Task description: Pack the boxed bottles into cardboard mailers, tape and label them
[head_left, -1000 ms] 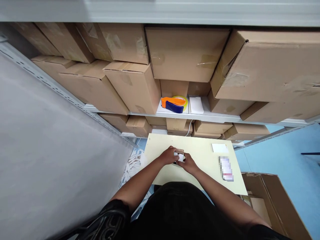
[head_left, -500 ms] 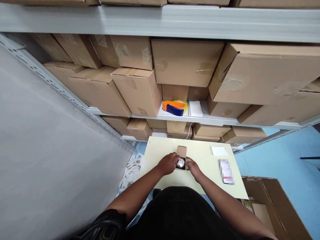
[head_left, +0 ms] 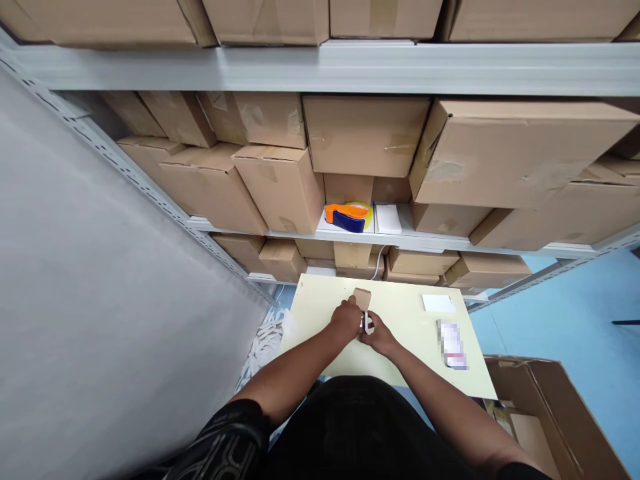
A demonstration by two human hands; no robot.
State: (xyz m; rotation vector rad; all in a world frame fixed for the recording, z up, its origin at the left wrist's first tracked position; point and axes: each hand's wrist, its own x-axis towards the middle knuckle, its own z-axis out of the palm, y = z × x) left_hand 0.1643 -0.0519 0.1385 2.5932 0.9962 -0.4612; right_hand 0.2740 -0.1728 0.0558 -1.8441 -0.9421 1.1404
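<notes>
Both my hands meet over the pale table, around a small cardboard box whose brown lid flap (head_left: 362, 298) stands raised behind them. My left hand (head_left: 346, 320) is closed on the box's left side and covers most of it. From the right, my right hand (head_left: 380, 335) curls its fingers around a white curved strip (head_left: 369, 324). A bit of shiny silver shows between the hands, against the strip. The fingers hide the box's inside and most of the silver thing.
The pale table (head_left: 320, 297) bears a white card stack (head_left: 438, 303) and a blurred-out phone-shaped item (head_left: 453, 345) on the right. Shelves behind hold cardboard boxes (head_left: 367, 137) and an orange-and-blue tape dispenser (head_left: 349, 217). An open carton (head_left: 545, 400) stands at lower right.
My left hand has moved over the box and covers the round silver thing that was in plain sight. A white curved strip now shows at my right fingers. The view has tilted up slightly.
</notes>
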